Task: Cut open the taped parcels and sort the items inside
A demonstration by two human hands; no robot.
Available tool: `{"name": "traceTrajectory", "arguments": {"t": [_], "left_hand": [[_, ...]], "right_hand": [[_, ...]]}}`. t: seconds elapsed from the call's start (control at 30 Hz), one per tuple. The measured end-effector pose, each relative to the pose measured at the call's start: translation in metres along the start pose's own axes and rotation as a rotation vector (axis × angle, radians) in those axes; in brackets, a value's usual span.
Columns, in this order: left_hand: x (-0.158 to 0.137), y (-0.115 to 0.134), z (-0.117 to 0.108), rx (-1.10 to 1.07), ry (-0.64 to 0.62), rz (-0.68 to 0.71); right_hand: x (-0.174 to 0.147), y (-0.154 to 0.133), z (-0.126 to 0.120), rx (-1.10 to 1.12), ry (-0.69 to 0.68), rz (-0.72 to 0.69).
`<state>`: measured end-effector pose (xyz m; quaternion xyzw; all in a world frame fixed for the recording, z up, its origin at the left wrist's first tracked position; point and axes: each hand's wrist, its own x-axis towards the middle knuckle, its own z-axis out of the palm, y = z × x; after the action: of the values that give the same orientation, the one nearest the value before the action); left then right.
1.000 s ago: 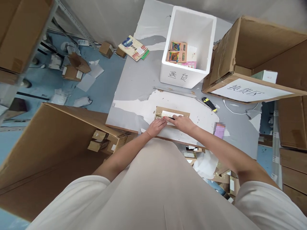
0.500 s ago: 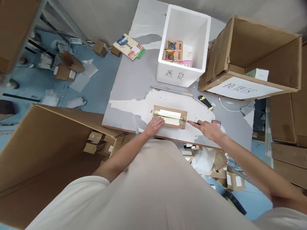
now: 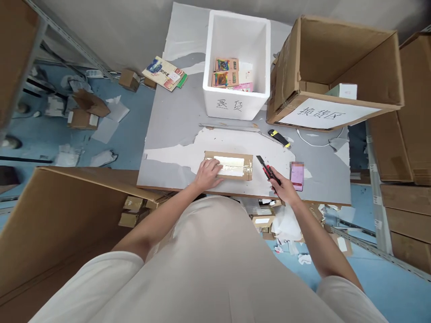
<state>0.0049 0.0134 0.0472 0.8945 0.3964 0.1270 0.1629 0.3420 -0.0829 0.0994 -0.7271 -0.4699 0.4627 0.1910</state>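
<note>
A small brown cardboard box (image 3: 249, 168) with a white label and shiny clear tape lies near the table's front edge. My left hand (image 3: 208, 174) grips its left end, fingers over the top and thumb along the near side. To the right of the box, my right hand (image 3: 284, 186) is closed around a black and red utility knife (image 3: 269, 172). The knife's dark blade points up and to the left, apart from the box. Just right of that hand lies a phone (image 3: 296, 176) with a pink screen.
Behind the box stand a white foam bin (image 3: 237, 105) holding books and a large open carton (image 3: 284, 96). A yellow and black cutter (image 3: 279, 138) and a white cable (image 3: 313, 142) lie nearby. Books (image 3: 164, 74) rest at the back left; a big carton (image 3: 81, 179) stands left.
My right hand has drawn the utility knife away from the box's right end and turned its blade upward. My left hand still holds the box's left end. The camera view has shifted.
</note>
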Motion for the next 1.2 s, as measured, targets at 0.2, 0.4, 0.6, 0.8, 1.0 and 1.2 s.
{"name": "traceTrajectory", "arguments": {"t": [0.2,0.4,0.6,0.8,1.0,1.2], "left_hand": [[0.022,-0.009,-0.009,0.054,-0.084,-0.114],[0.029,-0.016,-0.004,-0.01,-0.109,-0.126],[0.032,-0.023,0.004,-0.072,-0.023,-0.106],[0.033,-0.019,0.004,-0.088,0.003,-0.113],[0.033,-0.017,0.002,-0.061,-0.009,-0.13],[0.033,-0.017,0.002,-0.057,-0.034,-0.125]], "right_hand": [[0.001,0.005,0.021,0.243,-0.007,0.071],[0.002,0.001,0.028,0.261,-0.068,0.096],[0.019,0.0,0.005,0.082,-0.211,0.059],[0.013,0.0,0.005,0.031,-0.285,0.012],[-0.007,0.002,0.026,0.149,-0.223,0.104],[-0.028,0.016,0.044,0.235,-0.155,0.09]]}}
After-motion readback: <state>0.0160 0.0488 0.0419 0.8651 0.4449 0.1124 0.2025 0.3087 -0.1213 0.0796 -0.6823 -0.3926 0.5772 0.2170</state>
